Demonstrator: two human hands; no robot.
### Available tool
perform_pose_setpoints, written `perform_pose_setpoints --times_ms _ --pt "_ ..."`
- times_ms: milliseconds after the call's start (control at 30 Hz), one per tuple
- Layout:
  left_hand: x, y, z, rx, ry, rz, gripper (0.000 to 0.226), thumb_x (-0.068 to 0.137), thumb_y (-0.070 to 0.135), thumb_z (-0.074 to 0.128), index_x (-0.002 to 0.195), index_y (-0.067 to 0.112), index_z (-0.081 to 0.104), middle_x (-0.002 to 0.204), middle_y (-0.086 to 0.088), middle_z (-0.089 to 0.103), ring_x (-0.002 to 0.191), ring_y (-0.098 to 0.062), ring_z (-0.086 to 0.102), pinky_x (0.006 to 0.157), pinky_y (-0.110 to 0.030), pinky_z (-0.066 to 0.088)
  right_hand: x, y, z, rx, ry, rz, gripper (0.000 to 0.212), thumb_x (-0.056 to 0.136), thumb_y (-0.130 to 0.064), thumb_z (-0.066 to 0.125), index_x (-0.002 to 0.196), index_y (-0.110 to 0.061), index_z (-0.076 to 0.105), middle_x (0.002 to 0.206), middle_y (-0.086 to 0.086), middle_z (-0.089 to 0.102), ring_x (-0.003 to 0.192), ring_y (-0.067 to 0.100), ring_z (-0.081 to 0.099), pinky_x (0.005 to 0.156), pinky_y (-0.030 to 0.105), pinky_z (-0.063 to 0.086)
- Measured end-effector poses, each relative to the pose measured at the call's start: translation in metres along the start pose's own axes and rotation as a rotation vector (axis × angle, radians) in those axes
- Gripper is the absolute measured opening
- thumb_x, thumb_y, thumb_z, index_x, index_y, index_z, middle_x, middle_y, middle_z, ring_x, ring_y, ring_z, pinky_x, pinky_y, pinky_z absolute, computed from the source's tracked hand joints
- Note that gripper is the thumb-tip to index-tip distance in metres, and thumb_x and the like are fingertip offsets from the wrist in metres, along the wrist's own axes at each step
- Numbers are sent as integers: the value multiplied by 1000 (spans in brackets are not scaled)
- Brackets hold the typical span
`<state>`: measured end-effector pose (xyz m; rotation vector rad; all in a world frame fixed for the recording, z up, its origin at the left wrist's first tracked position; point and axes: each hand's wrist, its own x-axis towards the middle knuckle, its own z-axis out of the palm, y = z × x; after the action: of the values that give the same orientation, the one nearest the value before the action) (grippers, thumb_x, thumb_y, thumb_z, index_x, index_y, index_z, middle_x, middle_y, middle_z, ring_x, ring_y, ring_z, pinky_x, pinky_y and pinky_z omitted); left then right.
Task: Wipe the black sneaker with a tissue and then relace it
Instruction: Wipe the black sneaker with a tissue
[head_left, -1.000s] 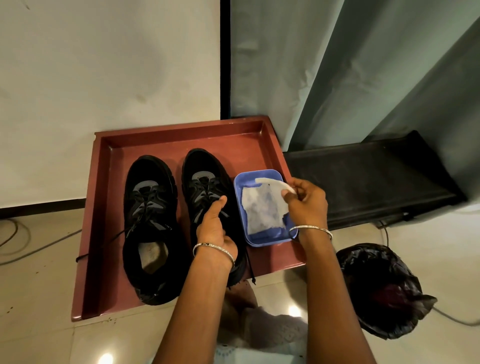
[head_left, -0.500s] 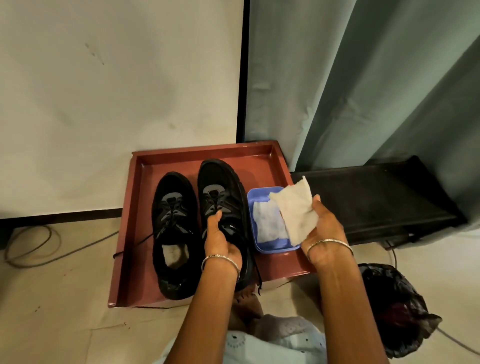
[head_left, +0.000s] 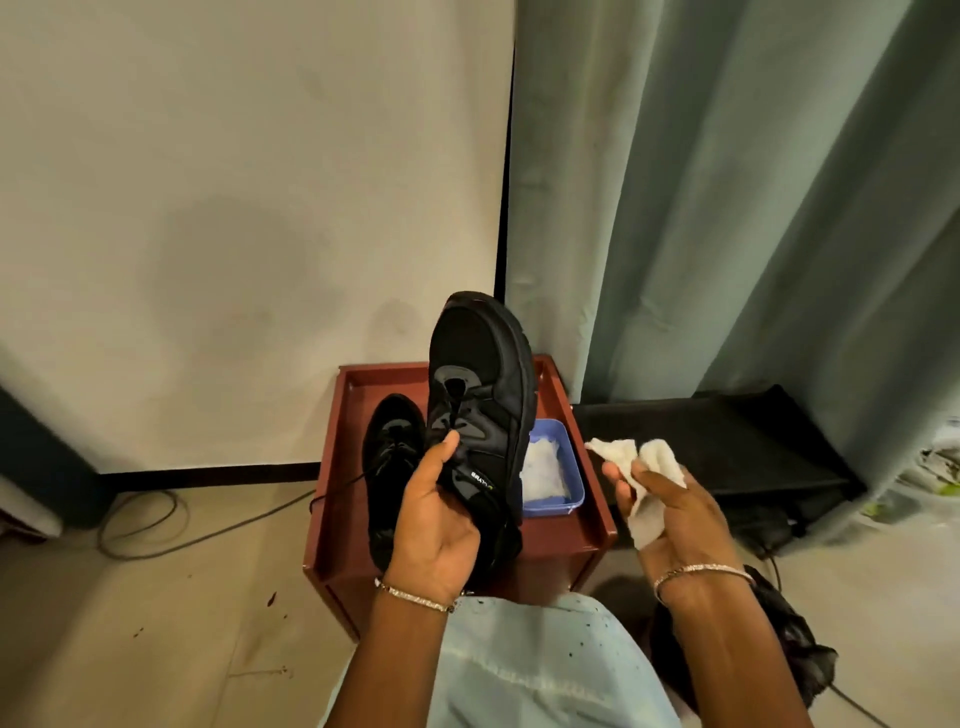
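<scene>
My left hand (head_left: 436, 519) grips a black sneaker (head_left: 483, 384) by its tongue and collar and holds it lifted above the red tray (head_left: 592, 525), toe pointing away from me. A crumpled white tissue (head_left: 649, 478) is bunched in my right hand (head_left: 670, 514), to the right of the raised shoe and apart from it. The second black sneaker (head_left: 389, 452) lies in the tray on the left, its lace trailing over the tray's left rim.
A blue tub (head_left: 563, 467) with white tissues sits in the tray's right side. A black low shelf (head_left: 717, 441) stands to the right under grey-green curtains. A black bin bag (head_left: 795, 654) lies at lower right. Cables (head_left: 156, 530) run on the floor at left.
My left hand has lifted the right-hand sneaker off the tray. My right hand drew a tissue out of the blue tub, bunched it and moved it right.
</scene>
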<state>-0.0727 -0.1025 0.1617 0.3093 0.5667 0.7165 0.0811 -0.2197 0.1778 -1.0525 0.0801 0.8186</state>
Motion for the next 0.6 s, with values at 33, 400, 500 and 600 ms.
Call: perform_pose_setpoints --times_ms 33,400,500,600 --pt "-16 3 5 0 -28 -1 42 95 32 55 130 10 63 125 -15 67 114 -29 64 104 -42 46 -17 -6 4 -14 -25 -45 21 94 4 54 98 -14 65 98 18 71 76 21 73 69 27 60" --pt "-139 2 25 131 -231 103 53 93 43 54 137 14 57 133 -13 63 125 -29 58 114 -43 35 -158 -19 21 -411 -429 -613 40 92 1 57 127 -19 62 124 -6 69 116 6 64 96 22 52" --pt "-154 -1 30 163 -262 127 53 94 45 52 137 13 57 135 -14 61 126 -29 57 114 -43 35 -158 -8 15 -821 -212 -1104 34 90 -17 66 124 -19 65 125 -6 66 114 0 62 99 20 50" --pt "-166 -5 35 135 -285 94 55 96 46 49 132 7 61 133 -17 62 124 -30 59 111 -44 40 -155 7 11 -929 -172 -1340 27 86 -13 74 113 -12 74 113 -5 70 106 6 67 96 21 52"
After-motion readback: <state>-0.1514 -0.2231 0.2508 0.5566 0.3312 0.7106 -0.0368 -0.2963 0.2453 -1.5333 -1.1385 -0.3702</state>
